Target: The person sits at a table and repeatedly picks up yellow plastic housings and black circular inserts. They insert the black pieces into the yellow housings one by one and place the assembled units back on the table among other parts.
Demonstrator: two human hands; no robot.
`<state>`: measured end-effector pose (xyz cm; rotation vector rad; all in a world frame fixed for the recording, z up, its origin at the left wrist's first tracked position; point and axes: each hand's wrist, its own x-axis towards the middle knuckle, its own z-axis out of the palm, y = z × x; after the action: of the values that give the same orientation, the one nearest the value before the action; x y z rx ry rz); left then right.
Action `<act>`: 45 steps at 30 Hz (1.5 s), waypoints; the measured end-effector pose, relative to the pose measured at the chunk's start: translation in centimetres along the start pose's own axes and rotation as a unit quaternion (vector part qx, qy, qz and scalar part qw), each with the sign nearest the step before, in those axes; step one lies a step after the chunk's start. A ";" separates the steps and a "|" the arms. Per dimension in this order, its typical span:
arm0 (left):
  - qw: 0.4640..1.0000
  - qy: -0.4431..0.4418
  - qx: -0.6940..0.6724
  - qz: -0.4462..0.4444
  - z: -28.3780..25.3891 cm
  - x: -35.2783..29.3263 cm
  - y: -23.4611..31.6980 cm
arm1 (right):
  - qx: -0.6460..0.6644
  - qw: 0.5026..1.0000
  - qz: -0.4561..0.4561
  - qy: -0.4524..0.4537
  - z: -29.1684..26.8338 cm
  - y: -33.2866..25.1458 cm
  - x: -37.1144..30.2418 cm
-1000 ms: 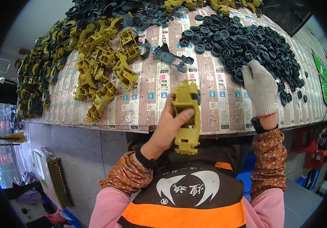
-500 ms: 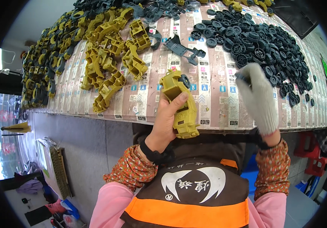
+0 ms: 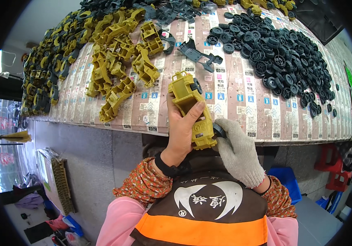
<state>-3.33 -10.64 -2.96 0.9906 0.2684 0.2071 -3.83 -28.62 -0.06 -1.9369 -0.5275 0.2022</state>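
My bare left hand (image 3: pixel 179 127) grips a yellow toy car body (image 3: pixel 187 98) at the table's near edge, thumb lying across its open middle. One dark wheel (image 3: pixel 197 85) sits on the body's upper right side. Close against the lower right side of the body, my gloved right hand (image 3: pixel 238 149) pinches another dark toy wheel (image 3: pixel 219 130) between thumb and fingers. Whether that wheel touches the body's axle is hidden by the glove.
Loose dark wheels (image 3: pixel 280 61) lie heaped at the right of the table (image 3: pixel 241 119). Yellow car bodies (image 3: pixel 118 98) and a dark chassis piece (image 3: pixel 198 55) lie left and ahead. Bodies with wheels (image 3: pixel 47 78) pile up at far left. A blue bin (image 3: pixel 287 184) stands below the table.
My right hand has come from beside the wheel heap, down and left to the car body, bringing a wheel. My left hand still holds the body in nearly the same place.
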 end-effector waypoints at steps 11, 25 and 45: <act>0.975 -0.075 0.085 0.190 0.9 -2.2 -0.7 | 0.016 0.999 0.010 -0.032 0.6 0.1 -1.3; 0.855 -0.283 0.413 -0.136 0.2 0.0 3.9 | 0.069 0.989 0.039 0.124 -4.5 -0.8 1.8; 0.960 -0.216 -0.055 -0.168 -2.3 0.2 1.5 | 0.283 0.928 0.242 0.027 -4.6 -0.8 0.3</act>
<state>-3.99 -7.94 -2.95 0.8394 0.0211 -0.3013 -2.04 -32.04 2.62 -1.4620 0.0672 0.5509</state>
